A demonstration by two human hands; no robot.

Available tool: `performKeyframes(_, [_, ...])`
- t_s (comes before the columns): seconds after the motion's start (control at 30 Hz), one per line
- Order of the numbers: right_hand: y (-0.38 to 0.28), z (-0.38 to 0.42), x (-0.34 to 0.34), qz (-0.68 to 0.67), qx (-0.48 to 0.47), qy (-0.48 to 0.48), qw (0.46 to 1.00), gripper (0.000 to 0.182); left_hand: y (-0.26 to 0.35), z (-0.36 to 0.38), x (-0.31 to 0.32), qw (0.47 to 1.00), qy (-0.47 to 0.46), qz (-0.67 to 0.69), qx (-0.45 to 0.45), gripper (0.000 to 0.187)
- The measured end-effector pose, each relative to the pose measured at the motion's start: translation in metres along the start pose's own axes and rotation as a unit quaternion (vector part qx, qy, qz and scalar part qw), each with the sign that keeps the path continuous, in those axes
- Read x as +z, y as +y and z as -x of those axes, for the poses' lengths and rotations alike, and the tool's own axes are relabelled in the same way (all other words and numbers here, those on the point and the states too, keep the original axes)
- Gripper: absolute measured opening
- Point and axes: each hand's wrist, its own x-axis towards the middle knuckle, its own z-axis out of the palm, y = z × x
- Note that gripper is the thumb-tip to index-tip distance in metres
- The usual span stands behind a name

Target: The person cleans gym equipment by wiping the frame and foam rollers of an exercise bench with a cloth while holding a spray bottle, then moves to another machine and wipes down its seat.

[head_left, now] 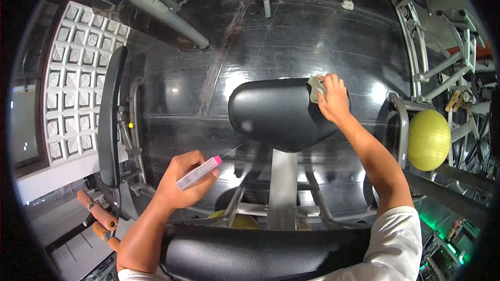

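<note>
My right hand [334, 98] presses a greyish-green cloth [316, 89] onto the far right part of a black padded bench seat [273, 109]. A small pale bottle with a pink top [198, 174] is gripped in my left hand [182, 179], tilted with its pink end toward the seat. A thin streak runs from near that end toward the seat's lower left edge. The seat stands on a grey metal post [284, 187]. Nearest to me, a second black pad [265, 252] lies below both forearms.
A yellow-green exercise ball [429, 140] rests at the right beside metal frames [403, 135]. On the left stands an upright black pad [112, 119] in front of a white lattice wall [78, 73]. A thick grey machine tube [161, 13] slants across the upper left.
</note>
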Motion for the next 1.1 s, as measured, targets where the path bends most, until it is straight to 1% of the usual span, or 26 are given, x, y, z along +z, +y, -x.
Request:
performKeyframes(0.07, [-0.002,-0.006,0.001,-0.011,0.019,-0.001,1.0,0.039,0.007,0.0,0.0,1.0,-0.003,-0.014,-0.027,0.03])
performKeyframes(0.17, [-0.003,-0.007,0.001,-0.016,0.025,0.011,1.0,0.035,0.004,-0.003,0.005,1.0,0.006,-0.021,0.015,0.03])
performKeyframes(0.27, [-0.003,-0.007,0.003,-0.019,0.026,0.015,0.999,0.035,0.009,0.0,0.001,0.998,-0.033,-0.038,-0.037,0.031])
performKeyframes(0.3, [-0.004,-0.008,0.002,-0.021,0.027,0.015,0.999,0.036,0.009,0.0,0.002,0.999,-0.024,-0.043,-0.016,0.03])
performKeyframes(0.37, [-0.012,-0.004,0.005,-0.002,-0.022,0.027,0.999,0.036,0.007,-0.002,0.003,0.998,-0.009,-0.054,0.029,0.029])
performKeyframes(0.4, [-0.019,-0.002,0.007,0.009,-0.047,0.032,0.998,0.036,0.005,-0.003,0.003,0.998,-0.003,-0.053,0.032,0.029])
performKeyframes(0.43, [-0.028,0.002,0.012,0.002,-0.068,0.0,0.998,0.037,0.002,-0.004,0.004,0.998,0.004,-0.052,0.035,0.028])
performKeyframes(0.47, [-0.041,0.01,0.02,-0.006,-0.109,-0.014,0.994,0.039,0.001,-0.005,0.004,0.998,0.011,-0.05,0.039,0.027])
performKeyframes(0.53, [-0.086,0.033,0.023,0.035,-0.202,-0.084,0.975,0.039,0.003,-0.004,0.005,0.998,0.016,-0.039,0.036,0.027])
performKeyframes(0.57, [-0.099,0.045,0.038,0.022,-0.247,-0.194,0.949,0.033,0.004,-0.004,0.005,0.999,0.02,-0.034,0.035,0.027])
performKeyframes(0.6, [-0.113,0.06,0.043,-0.024,-0.322,-0.246,0.914,0.018,0.004,-0.004,0.004,0.999,0.02,-0.035,0.029,0.027])
performKeyframes(0.63, [-0.114,0.088,0.059,-0.011,-0.406,-0.224,0.886,0.018,0.004,-0.003,0.003,0.999,0.019,-0.037,0.021,0.027])
performKeyframes(0.67, [-0.107,0.114,0.085,-0.07,-0.451,-0.244,0.856,0.021,0.003,-0.003,0.002,0.999,0.02,-0.037,0.013,0.027])
performKeyframes(0.7, [-0.102,0.126,0.093,-0.071,-0.506,-0.255,0.821,0.023,0.002,-0.004,0.001,0.999,0.022,-0.039,0.02,0.027])
performKeyframes(0.77, [-0.11,0.098,0.056,-0.079,-0.389,-0.39,0.831,0.023,-0.002,-0.002,0.0,0.999,0.025,-0.04,0.027,0.027])
performKeyframes(0.8, [-0.106,0.072,0.044,-0.035,-0.362,-0.369,0.855,0.023,-0.003,0.0,-0.001,0.999,0.03,-0.039,0.019,0.027])
performKeyframes(0.83, [-0.095,0.043,0.037,0.01,-0.329,-0.347,0.878,0.025,0.0,0.001,-0.003,0.999,0.031,-0.037,0.013,0.027])
performKeyframes(0.87, [-0.069,0.018,0.028,-0.02,-0.324,-0.222,0.919,0.032,0.002,-0.002,-0.002,0.999,0.029,-0.037,0.014,0.027])
performKeyframes(0.9, [-0.044,-0.004,0.011,-0.015,-0.275,-0.103,0.956,0.042,0.002,-0.002,0.0,0.999,0.027,-0.036,0.011,0.028])
performKeyframes(0.93, [-0.022,-0.017,-0.001,0.033,-0.19,-0.03,0.981,0.045,0.002,-0.002,0.001,0.999,0.025,-0.038,0.009,0.028])
performKeyframes(0.97, [-0.005,-0.025,-0.009,0.079,-0.102,0.045,0.991,0.048,0.003,-0.003,0.0,0.999,0.025,-0.042,0.008,0.028])
performKeyframes(1.03, [0.016,-0.023,-0.015,0.117,0.008,0.015,0.993,0.051,0.004,-0.003,0.001,0.999,0.026,-0.038,0.016,0.028])
performKeyframes(1.1, [0.016,-0.004,-0.008,0.089,-0.024,0.008,0.996,0.052,0.004,-0.003,0.003,0.999,0.023,-0.039,0.022,0.027])
